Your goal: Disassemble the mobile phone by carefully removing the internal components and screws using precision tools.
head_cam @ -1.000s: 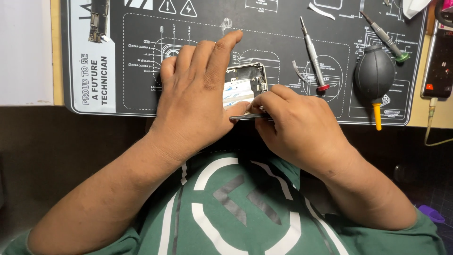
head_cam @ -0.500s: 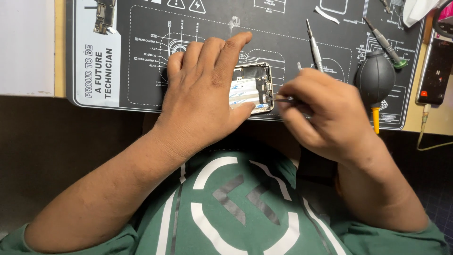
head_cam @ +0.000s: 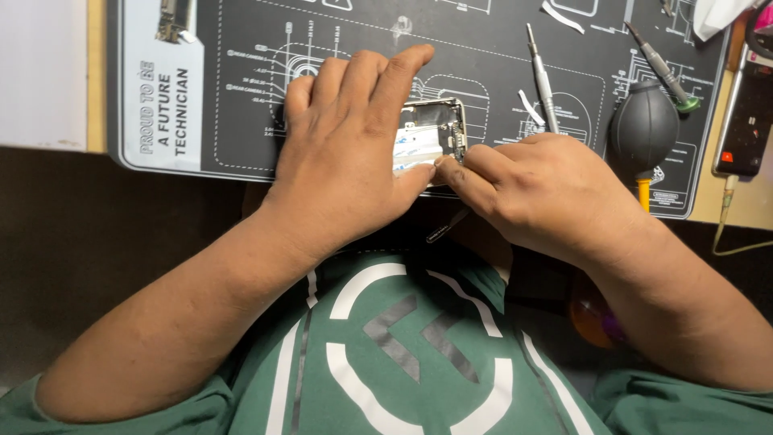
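Head view, looking down on a dark printed work mat [head_cam: 241,121] laid on the tabletop; the left hand [head_cam: 350,157] lies flat over an opened phone frame [head_cam: 435,133], palm down, fingers spread toward the far side, thumb pressed along the frame's near edge, so it pins the frame rather than closing round it; the right hand [head_cam: 539,189] comes in from the right, its fingertips [head_cam: 451,169] pinched at the frame's near right corner, touching the left thumb; its grip is clenched on a thin dark tool [head_cam: 447,225] whose free end slants toward the near left, though the working tip is hidden under the fingers; the frame sits near the mat's near edge, its long axis running left to right, mostly covered by the left hand, with only its right end showing; the exposed end lies immediately left of the right hand, which is the nearer to it; to the far right lie a screwdriver [head_cam: 541,76], a black rubber air blower [head_cam: 642,129] and a second phone [head_cam: 747,113], all apart from both hands.
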